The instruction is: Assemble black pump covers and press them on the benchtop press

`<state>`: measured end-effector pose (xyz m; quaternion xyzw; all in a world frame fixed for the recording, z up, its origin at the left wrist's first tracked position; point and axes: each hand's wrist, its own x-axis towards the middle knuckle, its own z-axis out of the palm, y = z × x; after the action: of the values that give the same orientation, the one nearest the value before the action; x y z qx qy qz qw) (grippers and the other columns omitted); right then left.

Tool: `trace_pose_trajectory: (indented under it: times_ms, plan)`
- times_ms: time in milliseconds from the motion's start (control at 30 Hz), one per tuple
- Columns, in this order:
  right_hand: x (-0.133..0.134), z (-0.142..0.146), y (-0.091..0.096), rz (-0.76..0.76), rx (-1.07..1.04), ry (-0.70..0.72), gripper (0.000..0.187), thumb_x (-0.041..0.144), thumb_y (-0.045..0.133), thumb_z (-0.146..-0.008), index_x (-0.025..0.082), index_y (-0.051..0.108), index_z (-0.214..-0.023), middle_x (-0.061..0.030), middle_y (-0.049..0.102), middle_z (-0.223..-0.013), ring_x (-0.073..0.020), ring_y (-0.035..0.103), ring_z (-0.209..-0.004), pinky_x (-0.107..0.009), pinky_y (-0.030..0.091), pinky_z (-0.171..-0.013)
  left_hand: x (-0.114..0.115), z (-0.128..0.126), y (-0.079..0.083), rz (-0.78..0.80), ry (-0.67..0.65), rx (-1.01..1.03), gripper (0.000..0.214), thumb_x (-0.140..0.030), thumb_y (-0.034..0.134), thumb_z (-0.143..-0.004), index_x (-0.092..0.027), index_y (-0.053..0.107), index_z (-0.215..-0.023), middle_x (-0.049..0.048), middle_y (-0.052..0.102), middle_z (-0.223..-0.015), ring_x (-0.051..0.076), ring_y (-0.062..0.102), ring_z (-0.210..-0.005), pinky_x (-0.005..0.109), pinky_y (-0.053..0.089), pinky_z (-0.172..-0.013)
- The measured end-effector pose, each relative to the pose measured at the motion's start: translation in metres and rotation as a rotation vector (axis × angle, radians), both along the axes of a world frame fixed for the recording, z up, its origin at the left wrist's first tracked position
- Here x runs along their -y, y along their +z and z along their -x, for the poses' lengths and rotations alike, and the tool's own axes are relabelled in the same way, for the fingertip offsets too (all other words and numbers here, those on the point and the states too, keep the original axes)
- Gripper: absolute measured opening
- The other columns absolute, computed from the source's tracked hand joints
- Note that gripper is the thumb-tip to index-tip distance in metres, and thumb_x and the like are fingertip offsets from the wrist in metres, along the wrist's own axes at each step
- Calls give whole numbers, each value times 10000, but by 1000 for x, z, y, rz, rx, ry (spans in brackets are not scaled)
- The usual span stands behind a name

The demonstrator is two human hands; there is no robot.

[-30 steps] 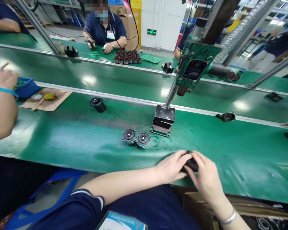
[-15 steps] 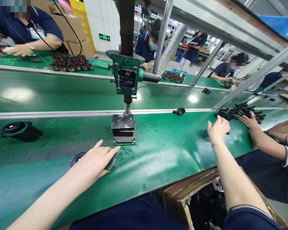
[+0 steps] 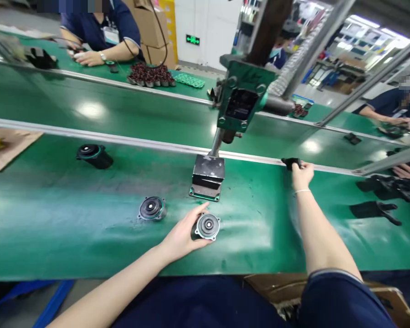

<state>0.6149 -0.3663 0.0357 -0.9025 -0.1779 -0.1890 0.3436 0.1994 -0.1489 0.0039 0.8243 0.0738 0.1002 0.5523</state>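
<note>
My left hand (image 3: pixel 184 233) grips a round grey motor cap (image 3: pixel 207 226) and holds it tilted just above the green table, in front of the press base (image 3: pixel 207 176). A second round cap (image 3: pixel 152 208) lies flat to its left. My right hand (image 3: pixel 301 174) is stretched far out to the metal rail, with its fingers closed on a small black part (image 3: pixel 290 161). The green press head (image 3: pixel 243 100) hangs above the base.
A black cylindrical housing (image 3: pixel 93 155) lies on the table at left, with cardboard (image 3: pixel 7 146) beyond it. More black parts (image 3: pixel 376 209) and another person's hand (image 3: pixel 407 171) are at right. An open carton (image 3: pixel 379 287) sits below the table edge. Other workers sit across the conveyor.
My left hand has picked up one round cap from the table. My right hand has moved from the parts at right to the black part by the rail.
</note>
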Motion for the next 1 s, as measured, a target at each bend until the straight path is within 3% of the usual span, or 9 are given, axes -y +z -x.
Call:
trace_pose_trajectory:
  times_ms: [100, 233, 333, 400, 533, 667, 800, 900, 1000]
  plan:
    - [5, 44, -2, 91, -14, 52, 455, 492, 521, -836, 70, 486, -1003, -84, 533, -1008, -56, 479, -904, -287, 480, -935, 1, 1, -3, 60, 23, 9, 869, -302, 774, -745, -212, 281, -1454, 157, 576, -1329, 296, 556, -1271, 482, 436, -1110]
    - [8, 139, -21, 292, -79, 325, 516, 549, 664, -681, 99, 530, -896, -114, 527, -997, -141, 494, -1000, -350, 490, -972, 4, 2, -4, 123, 32, 19, 874, -286, 784, -737, -214, 280, -1449, 151, 597, -1316, 287, 582, -1247, 469, 476, -1077]
    - [7, 200, -36, 343, -110, 435, 503, 524, 523, -819, 99, 522, -1088, -158, 477, -1205, -174, 463, -1229, -382, 466, -1084, 5, 2, -5, 177, 24, 45, 860, -272, 788, -736, -224, 276, -1425, 134, 604, -1320, 259, 578, -1258, 464, 472, -1090]
    - [8, 223, -40, 339, -130, 466, 456, 430, 356, -917, 95, 473, -1203, -167, 429, -1314, -157, 406, -1349, -388, 439, -1141, 5, 3, -6, 216, 13, 54, 830, -274, 790, -735, -220, 289, -1395, 140, 589, -1346, 253, 555, -1288, 465, 460, -1107]
    - [16, 229, -39, 307, -178, 498, 465, 417, 323, -943, 102, 456, -1259, -141, 443, -1375, -127, 428, -1371, -353, 449, -1150, 7, 6, -10, 219, -14, 73, 712, -292, 792, -737, -210, 366, -1302, 161, 559, -1385, 259, 538, -1308, 458, 462, -1113]
    - [20, 210, -37, 247, -210, 474, 462, 539, 457, -883, 137, 586, -1071, -90, 575, -1238, -110, 574, -1193, -331, 479, -1105, 7, 8, -11, 117, -25, 110, 646, -315, 771, -767, -211, 403, -1287, 149, 568, -1379, 253, 550, -1296, 444, 473, -1101]
    - [14, 195, -29, 181, -202, 390, 569, 672, 581, -741, 126, 639, -891, -77, 639, -1107, -162, 593, -1159, -407, 445, -1124, 7, 8, -12, 41, -12, 149, 628, -324, 754, -783, -215, 425, -1307, 132, 569, -1382, 261, 551, -1293, 439, 476, -1094]
    - [-1, 211, -7, 138, -219, 369, 523, 633, 594, -755, 124, 604, -875, -58, 655, -1076, -119, 636, -1073, -319, 517, -1032, 7, 8, -12, 6, -10, 154, 623, -318, 757, -779, -221, 439, -1306, 122, 584, -1366, 265, 550, -1294, 443, 475, -1093]
    - [-24, 253, 22, 128, -230, 472, 369, 500, 597, -813, 138, 563, -872, -16, 657, -1078, -34, 660, -931, -167, 560, -848, 7, 8, -12, -26, -13, 172, 614, -319, 748, -788, -214, 443, -1310, 126, 592, -1356, 264, 567, -1276, 442, 477, -1091]
